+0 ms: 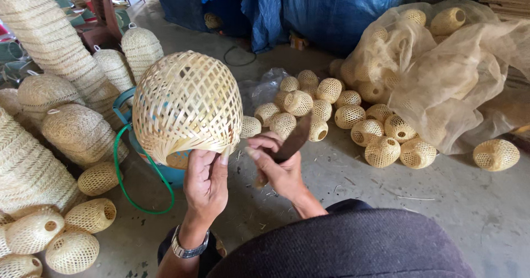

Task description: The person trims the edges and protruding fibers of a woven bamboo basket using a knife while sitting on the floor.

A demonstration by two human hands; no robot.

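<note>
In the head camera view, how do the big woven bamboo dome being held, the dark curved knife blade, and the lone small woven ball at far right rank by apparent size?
1. Big woven bamboo dome, though it sits closest to the camera.
2 and 3. Dark curved knife blade and lone small woven ball look about alike; the ball lies farther off, so I won't rank them.

A weaving workshop: woven bamboo shades (pixel 309 110) heaped across a concrete floor (pixel 469 201).

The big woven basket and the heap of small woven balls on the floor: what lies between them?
In the head view, a crumpled clear plastic bag and bare concrete floor lie between the basket and the balls.
</note>
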